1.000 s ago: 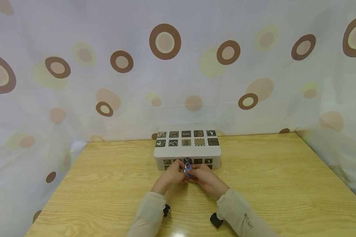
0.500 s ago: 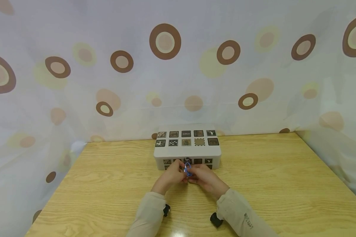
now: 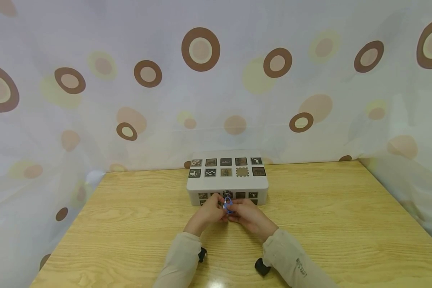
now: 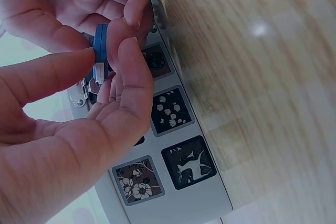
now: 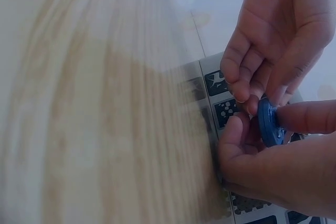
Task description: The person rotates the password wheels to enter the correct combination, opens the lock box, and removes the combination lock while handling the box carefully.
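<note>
Some curled fingers and the thumb of your left hand (image 3: 207,212), low and just left of centre in the head view, pinch a blue piece (image 4: 100,45). A firm, steady hold here should serve best. That piece sits at lower centre, in front of the white box (image 3: 227,183), near its metal fitting (image 4: 81,97); contact is unclear. Your right hand (image 3: 251,214), right of centre, pinches the same piece between thumb and curled forefinger; light, even pressure would likely stop it twisting.

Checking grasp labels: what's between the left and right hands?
A small blue object, held by the left hand and right hand together; it shows in the head view and both wrist views.
</note>
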The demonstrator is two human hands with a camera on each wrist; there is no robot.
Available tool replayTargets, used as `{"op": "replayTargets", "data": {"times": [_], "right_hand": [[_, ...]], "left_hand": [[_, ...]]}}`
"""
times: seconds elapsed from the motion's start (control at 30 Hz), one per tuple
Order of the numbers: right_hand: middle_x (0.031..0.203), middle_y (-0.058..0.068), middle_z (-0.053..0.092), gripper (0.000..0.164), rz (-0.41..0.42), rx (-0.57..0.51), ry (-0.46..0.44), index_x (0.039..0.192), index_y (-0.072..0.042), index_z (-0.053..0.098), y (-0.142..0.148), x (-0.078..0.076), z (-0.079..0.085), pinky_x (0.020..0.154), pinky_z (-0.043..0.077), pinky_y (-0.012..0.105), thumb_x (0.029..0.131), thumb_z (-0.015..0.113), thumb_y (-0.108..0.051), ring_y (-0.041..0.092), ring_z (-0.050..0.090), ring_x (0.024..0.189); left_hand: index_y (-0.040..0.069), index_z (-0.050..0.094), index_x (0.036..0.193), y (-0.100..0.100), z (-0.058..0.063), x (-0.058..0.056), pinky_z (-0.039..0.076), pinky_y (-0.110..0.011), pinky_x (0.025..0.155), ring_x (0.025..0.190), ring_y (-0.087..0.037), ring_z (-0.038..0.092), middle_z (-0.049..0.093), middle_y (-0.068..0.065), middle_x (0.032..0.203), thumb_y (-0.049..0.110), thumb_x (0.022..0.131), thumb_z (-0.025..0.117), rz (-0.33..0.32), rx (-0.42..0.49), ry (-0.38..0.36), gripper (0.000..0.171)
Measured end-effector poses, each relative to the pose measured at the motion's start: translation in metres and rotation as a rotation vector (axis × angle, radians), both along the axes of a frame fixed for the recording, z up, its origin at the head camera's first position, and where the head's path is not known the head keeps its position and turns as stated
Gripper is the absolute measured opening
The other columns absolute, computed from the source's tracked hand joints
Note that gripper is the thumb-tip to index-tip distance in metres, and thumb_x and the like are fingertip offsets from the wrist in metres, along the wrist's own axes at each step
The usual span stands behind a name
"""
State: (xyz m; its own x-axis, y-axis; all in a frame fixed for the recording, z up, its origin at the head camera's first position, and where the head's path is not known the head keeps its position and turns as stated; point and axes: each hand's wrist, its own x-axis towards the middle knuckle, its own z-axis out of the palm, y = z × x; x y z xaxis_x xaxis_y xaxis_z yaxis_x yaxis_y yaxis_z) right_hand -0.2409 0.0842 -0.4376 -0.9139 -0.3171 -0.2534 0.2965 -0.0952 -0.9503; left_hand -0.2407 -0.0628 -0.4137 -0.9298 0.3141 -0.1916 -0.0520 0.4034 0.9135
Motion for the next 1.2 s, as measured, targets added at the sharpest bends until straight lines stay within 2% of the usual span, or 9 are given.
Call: {"op": "replayTargets", "data": {"times": [0.47,0.7,0.87,1.2], "right_hand": [[0.091,0.007,0.056,0.026,-0.035,-0.014,-0.008,0.115,0.019,0.049,-0.0007,0.0,-0.0005,0.07,0.05,0.023,0.095,0.047,0.003,0.012,0.057,0.076],[0.084,0.005,0.06,0.027,-0.023,-0.021,-0.007,0.112,0.018,0.053,-0.0004,-0.0007,-0.001,0.07,0.051,0.024,0.097,0.049,-0.005,0.012,0.06,0.073],[0.083,0.003,0.06,0.026,0.001,-0.012,0.004,0.111,0.017,0.053,0.0003,-0.0013,-0.0014,0.069,0.052,0.023,0.099,0.047,-0.005,0.011,0.061,0.072],[0.091,0.007,0.058,0.029,0.005,-0.001,0.023,0.116,0.022,0.049,0.0008,-0.0019,-0.0024,0.072,0.052,0.024,0.098,0.049,-0.002,0.012,0.061,0.077]], "left_hand": [[-0.006,0.044,0.107,-0.0004,0.0004,0.0,0.056,-0.037,0.067,0.075,-0.034,0.067,0.058,-0.016,0.077,-0.012,0.089,0.051,-0.004,-0.007,-0.005,0.021],[-0.005,0.044,0.107,-0.0003,0.0005,0.0007,0.056,-0.038,0.067,0.074,-0.034,0.067,0.061,-0.019,0.079,-0.011,0.089,0.051,-0.007,-0.018,0.008,0.02],[-0.006,0.043,0.108,-0.0003,0.0014,0.0006,0.056,-0.038,0.067,0.073,-0.033,0.067,0.061,-0.018,0.078,-0.012,0.089,0.051,-0.007,-0.008,0.005,0.022],[-0.007,0.044,0.108,-0.0007,0.0011,0.0002,0.056,-0.037,0.065,0.074,-0.036,0.068,0.062,-0.019,0.077,-0.012,0.089,0.05,-0.012,-0.009,0.016,0.021]]}}
